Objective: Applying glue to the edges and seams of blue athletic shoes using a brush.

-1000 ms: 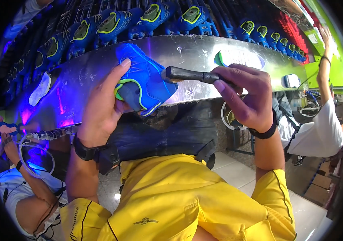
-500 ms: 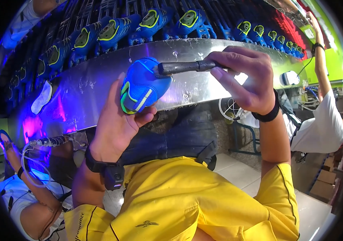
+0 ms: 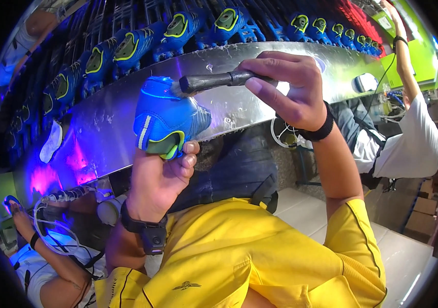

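My left hand is closed on a blue shoe upper with a lime-green collar lining and a pale stripe down its heel. The upper is tilted so its underside edge faces up and away, and its collar is toward my wrist. Between the thumb and fingers of my right hand is a dark-handled brush, lying nearly level. Its bristle end touches the wet-looking top edge of the upper. Part of my left hand is hidden behind the shoe upper.
Beyond my hands runs a metal ledge, with a white insole-shaped piece on its left. Behind it stands a row of blue shoes on racks. Co-workers sit left and right, near hoses.
The blue upper has turned in my left hand, bringing its laced side and collar into view. The brush has moved left and slightly up, following the upper's edge.
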### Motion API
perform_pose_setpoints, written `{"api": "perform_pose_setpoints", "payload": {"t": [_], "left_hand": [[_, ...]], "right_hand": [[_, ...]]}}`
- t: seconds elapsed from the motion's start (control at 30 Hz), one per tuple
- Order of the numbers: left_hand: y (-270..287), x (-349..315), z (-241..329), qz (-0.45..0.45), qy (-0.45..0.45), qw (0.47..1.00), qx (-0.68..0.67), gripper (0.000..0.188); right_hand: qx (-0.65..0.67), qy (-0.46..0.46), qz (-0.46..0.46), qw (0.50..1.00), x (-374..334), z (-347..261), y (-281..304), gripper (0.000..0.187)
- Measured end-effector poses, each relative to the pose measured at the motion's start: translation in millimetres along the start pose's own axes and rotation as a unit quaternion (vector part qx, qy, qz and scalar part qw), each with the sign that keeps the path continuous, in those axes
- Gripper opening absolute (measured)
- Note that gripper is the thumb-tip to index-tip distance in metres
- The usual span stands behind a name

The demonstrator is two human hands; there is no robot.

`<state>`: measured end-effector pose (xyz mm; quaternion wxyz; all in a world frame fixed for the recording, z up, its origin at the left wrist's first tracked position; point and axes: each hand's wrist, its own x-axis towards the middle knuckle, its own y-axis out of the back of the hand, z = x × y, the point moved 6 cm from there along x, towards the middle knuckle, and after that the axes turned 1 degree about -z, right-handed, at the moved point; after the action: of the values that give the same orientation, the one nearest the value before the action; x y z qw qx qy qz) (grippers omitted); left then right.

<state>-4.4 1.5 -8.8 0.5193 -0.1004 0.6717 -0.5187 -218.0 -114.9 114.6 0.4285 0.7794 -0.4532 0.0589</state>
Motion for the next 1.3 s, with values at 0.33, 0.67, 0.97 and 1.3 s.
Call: {"api": "perform_pose_setpoints", "payload": {"t": [0.33, 0.67, 0.97, 1.3], "left_hand": [[-10.0, -1.0, -19.5, -0.082, 0.052, 0.994, -0.059, 0.034], [0.6, 11.8, -18.3, -0.137, 0.02, 0.99, -0.026, 0.051], [-32.6, 48.1, 7.5, -0.127, -0.096, 0.964, 0.213, 0.073], [-154.6, 105.4, 85.6, -0.13, -0.128, 0.861, 0.475, 0.07]], "right_hand": [[0.072, -0.025, 0.068, 0.995, -27.8, 18.6, -10.3, 0.025], [0.092, -0.144, 0.067, 0.983, -68.8, 50.9, -18.9, 0.024], [0.022, -0.208, 0.102, 0.973, -79.0, 36.0, -9.5, 0.023], [0.195, -0.381, 0.325, 0.843, -170.0, 64.2, 58.4, 0.021]]}}
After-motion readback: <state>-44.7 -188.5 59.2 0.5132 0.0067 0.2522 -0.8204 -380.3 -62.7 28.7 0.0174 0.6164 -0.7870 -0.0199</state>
